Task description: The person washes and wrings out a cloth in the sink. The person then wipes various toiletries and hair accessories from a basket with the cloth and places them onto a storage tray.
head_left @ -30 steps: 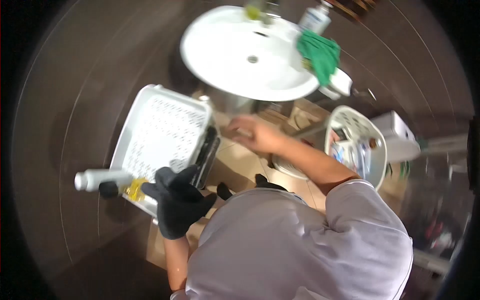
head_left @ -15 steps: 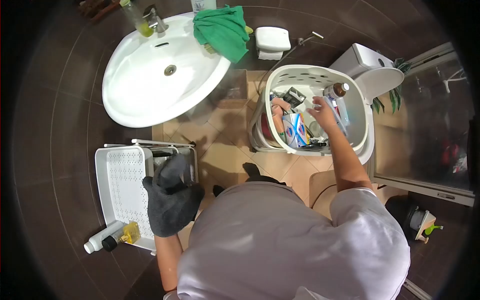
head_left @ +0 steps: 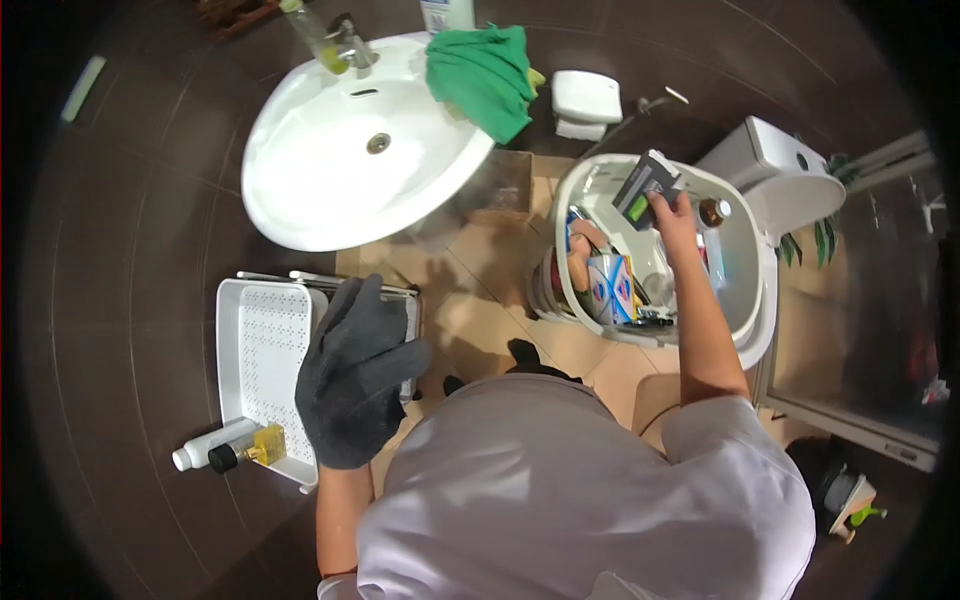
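My right hand (head_left: pixel 676 218) grips a small dark grey box (head_left: pixel 640 190) with a green mark, over the upper part of a white laundry basket (head_left: pixel 568 205). Inside the basket lie a blue-and-white carton (head_left: pixel 611 288), peach-coloured tubes or bottles (head_left: pixel 580 262) and a brown bottle (head_left: pixel 711 212) with a white cap. A dark grey mitt or glove (head_left: pixel 350 400) covers my left hand (head_left: pixel 355 375), whose fingers look stretched out with nothing in them. Beside it is a white perforated tray (head_left: pixel 265 355), holding a white bottle (head_left: pixel 215 442) and a yellow bottle (head_left: pixel 265 446) with a black cap.
An oval sink (head_left: pixel 320 170) stands at the upper left with a green cloth (head_left: pixel 485 80) draped on its rim. To the right are a toilet (head_left: pixel 795 195) and a glass door (head_left: pixel 850 310). Tiled floor (head_left: pixel 475 310) lies between tray and basket.
My right hand was reaching bare into the basket and now holds the dark box, lifted from among the contents. My gloved left hand has spread its fingers. The whole view has shifted slightly.
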A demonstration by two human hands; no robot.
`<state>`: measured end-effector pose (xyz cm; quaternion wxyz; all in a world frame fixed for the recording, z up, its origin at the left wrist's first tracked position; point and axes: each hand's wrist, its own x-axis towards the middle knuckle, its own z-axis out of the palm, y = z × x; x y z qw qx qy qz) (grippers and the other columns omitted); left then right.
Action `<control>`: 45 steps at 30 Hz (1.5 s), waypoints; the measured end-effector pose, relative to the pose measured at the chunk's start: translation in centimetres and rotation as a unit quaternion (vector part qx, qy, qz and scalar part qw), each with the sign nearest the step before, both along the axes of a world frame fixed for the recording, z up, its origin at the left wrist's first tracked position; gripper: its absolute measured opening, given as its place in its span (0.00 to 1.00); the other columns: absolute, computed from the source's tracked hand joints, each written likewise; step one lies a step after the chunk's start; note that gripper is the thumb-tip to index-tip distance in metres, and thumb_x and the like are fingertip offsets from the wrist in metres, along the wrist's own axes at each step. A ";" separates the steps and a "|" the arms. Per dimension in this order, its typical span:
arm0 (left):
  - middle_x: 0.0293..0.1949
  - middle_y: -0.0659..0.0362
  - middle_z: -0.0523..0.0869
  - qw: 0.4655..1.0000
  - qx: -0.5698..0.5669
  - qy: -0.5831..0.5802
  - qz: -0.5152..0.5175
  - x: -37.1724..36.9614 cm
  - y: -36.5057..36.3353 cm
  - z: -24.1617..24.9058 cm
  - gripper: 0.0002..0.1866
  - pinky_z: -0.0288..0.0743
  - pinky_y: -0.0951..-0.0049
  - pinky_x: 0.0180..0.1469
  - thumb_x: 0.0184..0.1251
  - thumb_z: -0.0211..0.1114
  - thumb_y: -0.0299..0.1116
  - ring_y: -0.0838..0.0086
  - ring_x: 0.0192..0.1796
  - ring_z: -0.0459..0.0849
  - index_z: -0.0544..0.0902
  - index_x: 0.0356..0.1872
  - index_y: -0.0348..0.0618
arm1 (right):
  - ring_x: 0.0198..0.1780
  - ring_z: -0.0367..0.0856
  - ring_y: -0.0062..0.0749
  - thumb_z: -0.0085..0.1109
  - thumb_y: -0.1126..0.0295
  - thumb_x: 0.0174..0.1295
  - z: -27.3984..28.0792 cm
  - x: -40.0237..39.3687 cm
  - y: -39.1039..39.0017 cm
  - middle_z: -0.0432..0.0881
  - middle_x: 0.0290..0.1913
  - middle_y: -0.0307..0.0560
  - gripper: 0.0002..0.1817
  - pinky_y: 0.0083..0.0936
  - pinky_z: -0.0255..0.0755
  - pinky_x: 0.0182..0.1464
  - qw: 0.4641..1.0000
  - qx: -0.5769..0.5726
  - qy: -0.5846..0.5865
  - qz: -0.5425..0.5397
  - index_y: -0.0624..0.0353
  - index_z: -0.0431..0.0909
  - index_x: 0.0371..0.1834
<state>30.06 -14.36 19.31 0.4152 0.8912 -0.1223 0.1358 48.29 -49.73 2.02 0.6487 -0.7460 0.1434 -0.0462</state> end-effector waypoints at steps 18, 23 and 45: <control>0.32 0.50 0.77 0.847 -0.499 0.054 0.174 1.0 4.0 -2.7 0.14 0.72 0.70 0.34 0.48 0.55 0.17 0.63 0.33 0.80 0.74 0.40 0.35 | 0.40 0.76 0.28 0.61 0.71 0.52 13.8 -11.6 25.9 0.76 0.37 0.50 0.26 0.22 0.71 0.32 0.827 0.004 -0.228 0.514 0.64 0.63 0.54; 0.30 0.55 0.79 0.950 0.156 -0.078 0.258 -1.5 4.7 0.8 0.28 0.67 0.65 0.38 0.45 0.59 0.19 0.61 0.35 0.75 0.70 0.54 0.39 | 0.43 0.76 0.32 0.62 0.76 0.52 14.7 -11.6 26.7 0.75 0.43 0.50 0.30 0.24 0.72 0.40 0.816 0.082 -0.241 0.520 0.62 0.59 0.57; 0.34 0.56 0.83 0.962 0.015 0.059 0.265 -5.4 4.0 3.4 0.15 0.74 0.66 0.36 0.48 0.62 0.32 0.60 0.34 0.81 0.79 0.41 0.52 | 0.44 0.78 0.43 0.68 0.74 0.41 16.3 -13.0 25.7 0.71 0.53 0.57 0.17 0.28 0.75 0.40 0.734 0.002 -0.500 0.459 0.61 0.78 0.38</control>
